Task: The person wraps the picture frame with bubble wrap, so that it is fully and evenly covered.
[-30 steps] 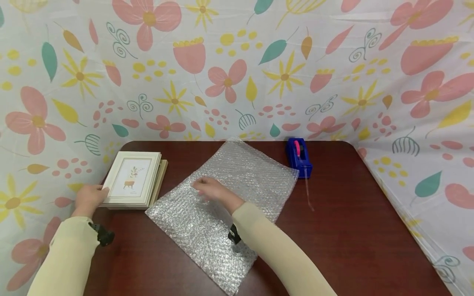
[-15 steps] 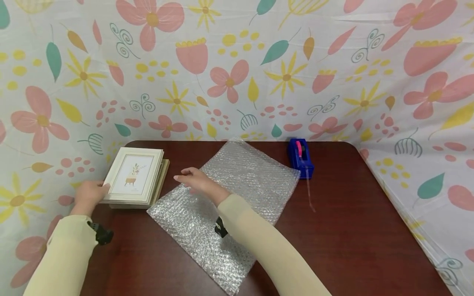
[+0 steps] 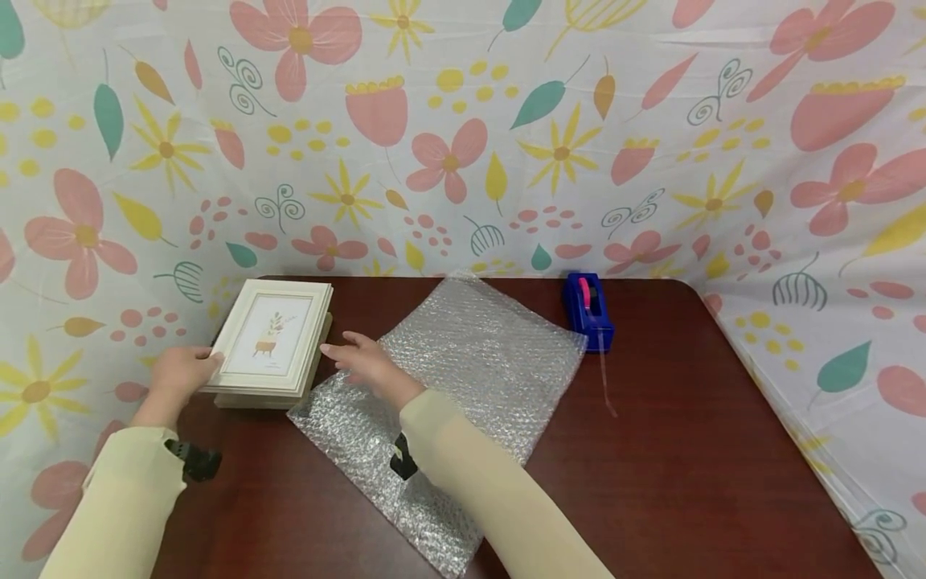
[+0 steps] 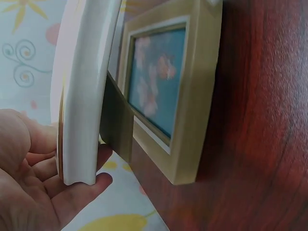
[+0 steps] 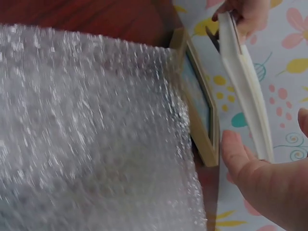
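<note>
1. Compared with half a second ago, the cream picture frame (image 3: pixel 271 346) has shifted toward 1 o'clock in the head view, where 12 is the patterned curtain (image 3: pixel 448 121).
2. The left hand (image 3: pixel 179 374) grips its 8 o'clock corner, thumb on the front and fingers behind, as before.
3. The right hand (image 3: pixel 372 366) has moved toward 9 o'clock, fingers extended, holding nothing; its tips are at the frame's 4 o'clock edge, though I cannot tell whether they touch.
4. The cream frame lies at 10 o'clock from the bubble wrap (image 3: pixel 470 354), raised and tilted over the gold frame (image 4: pixel 195 96); the left wrist view shows a gap between them, with a dark flap (image 4: pixel 115 120) there.
5. The wrap, unmoved, points one corner toward 8 o'clock, just beside the gold frame; its 2 o'clock corner meets the blue tape dispenser (image 3: pixel 587 312), whose tape strip (image 3: pixel 604 378) trails toward 6.
6. Bare brown tabletop (image 3: pixel 687 442) stretches from 3 to 5 o'clock of the wrap, with a strip toward 7.
</note>
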`<action>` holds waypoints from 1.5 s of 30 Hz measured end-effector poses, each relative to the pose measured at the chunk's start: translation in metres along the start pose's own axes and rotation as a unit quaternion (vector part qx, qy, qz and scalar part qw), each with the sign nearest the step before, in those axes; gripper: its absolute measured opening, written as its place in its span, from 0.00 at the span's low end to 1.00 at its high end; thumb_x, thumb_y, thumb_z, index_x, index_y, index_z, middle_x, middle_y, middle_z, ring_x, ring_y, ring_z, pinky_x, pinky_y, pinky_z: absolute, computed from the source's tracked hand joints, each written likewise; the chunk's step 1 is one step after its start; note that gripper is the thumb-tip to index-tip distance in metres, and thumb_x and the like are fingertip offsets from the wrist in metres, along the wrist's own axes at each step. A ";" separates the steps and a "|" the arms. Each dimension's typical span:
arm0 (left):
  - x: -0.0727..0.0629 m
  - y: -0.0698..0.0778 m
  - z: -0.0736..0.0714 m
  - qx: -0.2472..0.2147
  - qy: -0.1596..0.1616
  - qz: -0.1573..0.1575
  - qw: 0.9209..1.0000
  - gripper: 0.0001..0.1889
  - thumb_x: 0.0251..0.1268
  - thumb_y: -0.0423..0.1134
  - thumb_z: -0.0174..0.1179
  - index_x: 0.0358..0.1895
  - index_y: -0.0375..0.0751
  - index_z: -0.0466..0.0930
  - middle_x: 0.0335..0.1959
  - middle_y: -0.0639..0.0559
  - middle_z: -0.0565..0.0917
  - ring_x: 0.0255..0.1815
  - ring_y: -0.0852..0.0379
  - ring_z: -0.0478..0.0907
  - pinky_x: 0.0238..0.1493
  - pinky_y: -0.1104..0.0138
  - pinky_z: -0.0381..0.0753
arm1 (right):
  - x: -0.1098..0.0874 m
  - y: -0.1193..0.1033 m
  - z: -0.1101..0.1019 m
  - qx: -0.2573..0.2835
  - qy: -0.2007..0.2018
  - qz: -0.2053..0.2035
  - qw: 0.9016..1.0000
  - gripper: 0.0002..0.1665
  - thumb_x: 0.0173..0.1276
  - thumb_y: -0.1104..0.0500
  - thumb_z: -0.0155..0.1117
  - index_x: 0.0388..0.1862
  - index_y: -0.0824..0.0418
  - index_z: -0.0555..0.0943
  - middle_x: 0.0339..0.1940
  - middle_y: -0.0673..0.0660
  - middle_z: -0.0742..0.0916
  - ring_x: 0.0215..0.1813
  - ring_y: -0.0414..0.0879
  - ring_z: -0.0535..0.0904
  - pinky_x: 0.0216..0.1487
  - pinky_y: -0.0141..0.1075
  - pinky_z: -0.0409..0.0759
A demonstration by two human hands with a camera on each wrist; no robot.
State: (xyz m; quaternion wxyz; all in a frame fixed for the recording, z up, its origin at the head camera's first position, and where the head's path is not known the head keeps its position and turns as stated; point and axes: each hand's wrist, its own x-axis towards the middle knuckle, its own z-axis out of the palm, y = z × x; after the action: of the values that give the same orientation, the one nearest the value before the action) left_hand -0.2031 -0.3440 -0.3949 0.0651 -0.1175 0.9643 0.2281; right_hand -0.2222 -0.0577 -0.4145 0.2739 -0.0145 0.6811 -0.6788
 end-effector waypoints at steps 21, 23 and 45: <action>-0.017 0.046 0.004 0.012 0.009 0.052 0.999 0.25 0.78 0.39 0.50 0.64 0.16 0.72 0.63 0.18 0.74 0.64 0.21 0.71 0.66 0.36 0.73 | 0.007 0.010 0.017 0.069 0.015 -0.005 0.997 0.28 0.79 0.58 0.59 0.73 0.66 0.71 0.63 0.66 0.84 0.65 0.58 0.84 0.66 0.44 0.84; -0.019 0.048 0.005 0.017 0.018 0.061 0.998 0.25 0.77 0.39 0.50 0.63 0.17 0.73 0.62 0.18 0.74 0.64 0.21 0.72 0.66 0.36 0.73 | 0.006 0.011 0.017 0.079 0.017 -0.003 0.997 0.28 0.80 0.60 0.56 0.75 0.65 0.69 0.64 0.66 0.84 0.65 0.58 0.83 0.65 0.45 0.84; -0.025 0.061 0.038 -0.146 -0.036 0.056 0.987 0.29 0.78 0.41 0.54 0.69 0.19 0.68 0.69 0.17 0.68 0.45 0.38 0.86 0.34 0.61 0.89 | -0.005 0.016 -0.035 0.050 -0.001 0.016 0.999 0.31 0.81 0.58 0.52 0.79 0.66 0.63 0.65 0.69 0.83 0.67 0.61 0.82 0.64 0.46 0.85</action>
State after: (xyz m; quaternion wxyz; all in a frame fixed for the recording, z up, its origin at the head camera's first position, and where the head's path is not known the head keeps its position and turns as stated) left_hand -0.1917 -0.2687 -0.3977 0.0686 -0.0630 0.9228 0.3738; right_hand -0.2261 -0.0222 -0.4304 0.2856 0.0099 0.6461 -0.7077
